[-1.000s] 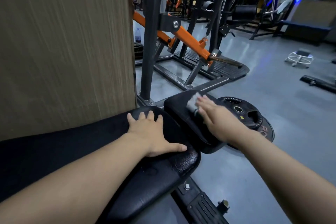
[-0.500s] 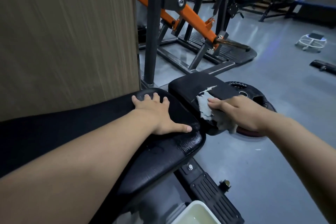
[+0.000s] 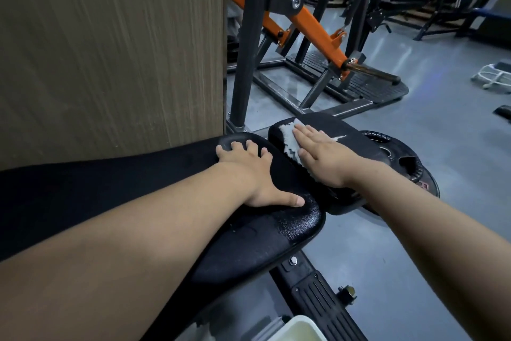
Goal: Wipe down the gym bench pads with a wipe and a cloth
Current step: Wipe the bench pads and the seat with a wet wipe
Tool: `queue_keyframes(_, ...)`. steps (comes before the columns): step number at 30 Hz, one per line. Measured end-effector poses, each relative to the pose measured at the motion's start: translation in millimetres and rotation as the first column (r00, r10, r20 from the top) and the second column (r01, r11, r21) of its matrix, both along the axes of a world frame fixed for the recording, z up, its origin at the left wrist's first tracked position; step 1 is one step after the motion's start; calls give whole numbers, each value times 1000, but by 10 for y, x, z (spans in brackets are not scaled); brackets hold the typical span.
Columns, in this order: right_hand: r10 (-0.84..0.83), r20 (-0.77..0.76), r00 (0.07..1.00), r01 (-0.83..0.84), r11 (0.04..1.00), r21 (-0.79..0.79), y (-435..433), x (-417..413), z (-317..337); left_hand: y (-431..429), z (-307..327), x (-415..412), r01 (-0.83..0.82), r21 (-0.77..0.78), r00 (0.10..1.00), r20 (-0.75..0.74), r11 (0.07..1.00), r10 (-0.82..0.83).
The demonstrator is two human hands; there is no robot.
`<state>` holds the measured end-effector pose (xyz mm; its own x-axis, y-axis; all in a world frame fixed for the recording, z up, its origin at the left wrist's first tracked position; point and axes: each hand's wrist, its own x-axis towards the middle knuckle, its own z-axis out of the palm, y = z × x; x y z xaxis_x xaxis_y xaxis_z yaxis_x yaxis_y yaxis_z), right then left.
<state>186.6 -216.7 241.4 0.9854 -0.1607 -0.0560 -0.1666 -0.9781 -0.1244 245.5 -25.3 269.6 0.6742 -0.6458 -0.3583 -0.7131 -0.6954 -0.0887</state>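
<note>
Wiping in progress: white wipe (image 3: pixel 290 138) lies flat on the small seat pad (image 3: pixel 331 130), pressed under the right hand (image 3: pixel 326 158), whose grip is wide, palm down, fingers extended. Left hand (image 3: pixel 254 174) braces open on the long back pad (image 3: pixel 290 224). Judged partway: seat pad underway; back pad's state unclear; no cloth visible. Weight plate (image 3: pixel 406 163) lies just beyond.

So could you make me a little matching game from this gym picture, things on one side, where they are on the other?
Things:
1. left hand
2. wipe
3. weight plate
4. white tub

Places:
A. on the floor behind the small pad
B. bottom edge of the view
C. flat on the long bench pad
D. under the right hand on the small pad

Pairs: 1-C, 2-D, 3-A, 4-B
</note>
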Motion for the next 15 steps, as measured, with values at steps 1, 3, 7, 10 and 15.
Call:
queue_keyframes(1,2,-6,1000,-2,1000,-16,22,87,2,-8,-7,4,-1,-5,1000,-2,1000,1)
queue_keyframes(3,1,-14,1000,-1,1000,-27,56,238,16,-4,-16,6,-3,-14,1000,-7,1000,3)
queue_keyframes(7,-17,-16,1000,17,999,-41,94,342,50,11,6,-9,-17,-16,1000,-26,1000,16)
queue_keyframes(10,-29,-13,1000,28,999,-40,127,185,26,8,30,-18,-24,-6,999,-41,1000,24)
queue_keyframes(15,-13,39,999,16,998,-63,119,-437,-78,5,16,-15,-25,-1,999,-41,1000,25)
